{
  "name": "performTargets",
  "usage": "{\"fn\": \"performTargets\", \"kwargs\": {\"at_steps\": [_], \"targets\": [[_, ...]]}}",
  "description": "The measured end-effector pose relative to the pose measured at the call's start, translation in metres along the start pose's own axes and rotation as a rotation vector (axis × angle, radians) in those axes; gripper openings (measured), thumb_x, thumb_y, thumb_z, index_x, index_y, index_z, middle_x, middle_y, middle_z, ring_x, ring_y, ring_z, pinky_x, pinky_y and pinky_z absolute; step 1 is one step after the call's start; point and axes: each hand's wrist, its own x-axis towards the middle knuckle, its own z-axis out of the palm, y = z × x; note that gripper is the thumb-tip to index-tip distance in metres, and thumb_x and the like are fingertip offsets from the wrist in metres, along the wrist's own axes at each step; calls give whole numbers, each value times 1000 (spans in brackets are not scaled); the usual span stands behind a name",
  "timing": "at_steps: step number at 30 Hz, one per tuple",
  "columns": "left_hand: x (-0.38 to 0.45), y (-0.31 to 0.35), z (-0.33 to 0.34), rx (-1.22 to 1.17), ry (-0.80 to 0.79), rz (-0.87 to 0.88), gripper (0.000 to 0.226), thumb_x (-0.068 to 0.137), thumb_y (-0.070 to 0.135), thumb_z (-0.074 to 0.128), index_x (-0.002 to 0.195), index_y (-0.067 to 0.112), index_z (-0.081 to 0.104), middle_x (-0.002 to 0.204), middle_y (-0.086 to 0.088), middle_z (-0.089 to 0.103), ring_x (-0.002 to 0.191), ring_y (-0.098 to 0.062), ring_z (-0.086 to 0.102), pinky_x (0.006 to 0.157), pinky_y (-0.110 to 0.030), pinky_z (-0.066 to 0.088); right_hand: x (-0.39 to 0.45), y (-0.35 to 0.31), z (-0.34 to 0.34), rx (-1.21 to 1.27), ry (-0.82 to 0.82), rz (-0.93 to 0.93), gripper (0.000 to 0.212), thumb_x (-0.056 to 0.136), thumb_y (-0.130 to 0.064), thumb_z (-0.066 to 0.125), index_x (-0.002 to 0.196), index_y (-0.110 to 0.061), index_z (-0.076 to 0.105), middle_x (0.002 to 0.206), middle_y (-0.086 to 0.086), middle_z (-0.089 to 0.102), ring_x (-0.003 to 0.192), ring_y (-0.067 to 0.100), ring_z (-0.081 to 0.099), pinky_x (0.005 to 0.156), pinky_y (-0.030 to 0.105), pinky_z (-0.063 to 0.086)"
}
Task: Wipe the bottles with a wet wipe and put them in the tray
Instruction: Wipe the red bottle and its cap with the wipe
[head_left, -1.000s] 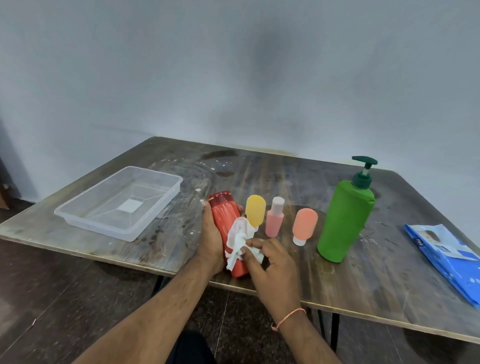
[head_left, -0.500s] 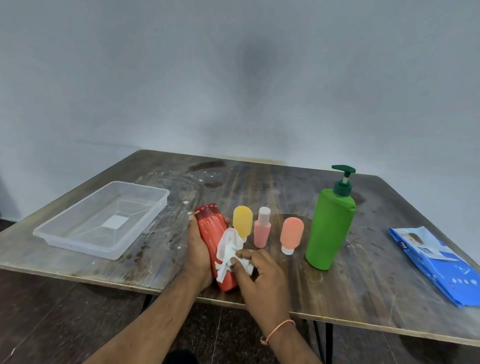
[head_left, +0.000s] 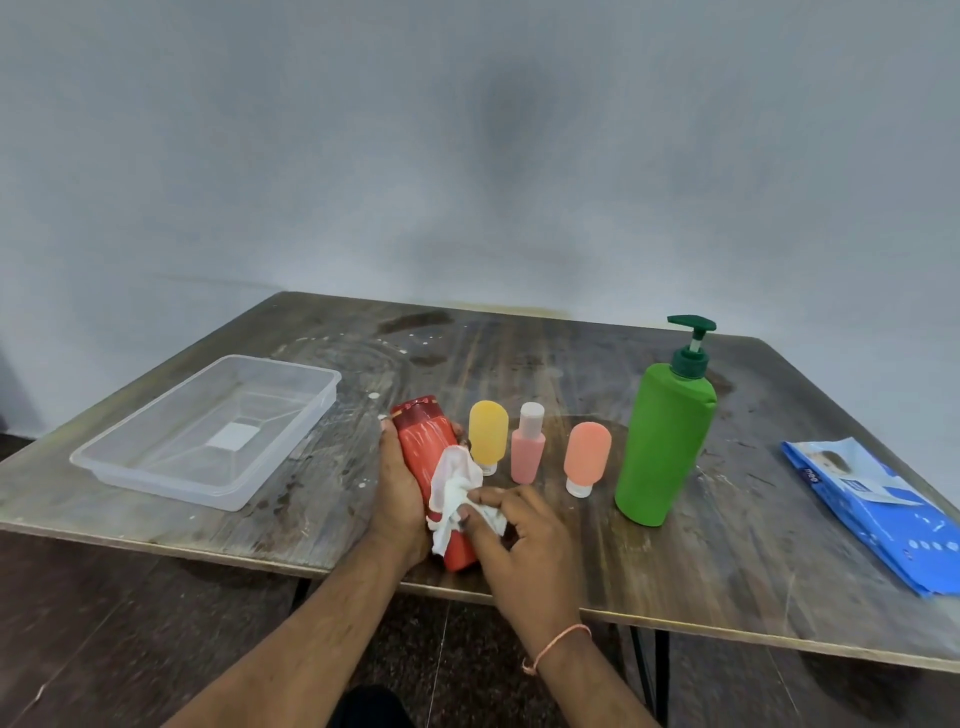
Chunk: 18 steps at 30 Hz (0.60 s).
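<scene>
Five bottles share the table (head_left: 675, 571) with a clear tray (head_left: 130, 467) at far left, which holds nothing; next, the left hand (head_left: 397, 493) grips the red bottle (head_left: 423, 447), tilted, near the front edge; the right hand (head_left: 524, 540) pinches a white wipe (head_left: 454, 488) against its side; behind stand a yellow bottle (head_left: 488, 431), a pink bottle (head_left: 528, 449) and an orange bottle (head_left: 587, 454), close together but apart; then the green pump bottle (head_left: 662, 447), upright; a blue wipe pack (head_left: 872, 514) lies flat at far right.
</scene>
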Motion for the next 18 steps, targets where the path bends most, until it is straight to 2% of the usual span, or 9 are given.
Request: {"fn": "performTargets", "kwargs": {"at_steps": [2,6,9,12,14,18], "targets": [[-1,1,1,-22,-16,-12,87,96,82,29,100,5,69,79,-12,70,65,-24,71,57,-32,60,-1,1,-1,6,-37,-16,16,91,-38,81,107,-36,81,100,-19,65,100,2,66,80,10,46],[0,5,-2,-61,-101,-57,88,93,85,26,107,9,67,84,-9,68,63,-23,70,57,-38,61,-11,6,-4,-13,-146,-161,17,87,-39,82,102,-34,82,94,-16,58,94,6,62,78,18,47],[-1,3,-2,-58,-102,-33,88,94,86,26,105,9,68,83,-9,69,64,-23,70,58,-36,61,-9,7,-4,-10,-86,-124,14,88,-37,80,101,-31,81,97,-18,62,96,4,64,80,18,48],[-3,0,0,-6,-43,18,88,94,86,29,100,8,71,86,-13,73,76,-26,73,68,-36,60,-3,5,-1,-18,24,-10,14,92,-36,80,106,-33,80,105,-23,67,102,0,67,81,17,51],[-4,0,0,19,-15,14,89,95,84,27,98,8,72,85,-14,74,77,-27,74,69,-35,61,0,2,1,-7,36,15,17,94,-35,80,110,-35,81,107,-23,68,106,-1,66,83,14,49],[-2,5,-2,-46,-82,-45,88,94,86,28,108,9,67,85,-10,69,67,-24,70,61,-34,61,-7,4,0,-33,-67,-135,20,90,-38,80,110,-37,81,97,-14,62,97,7,64,82,21,49]]}}
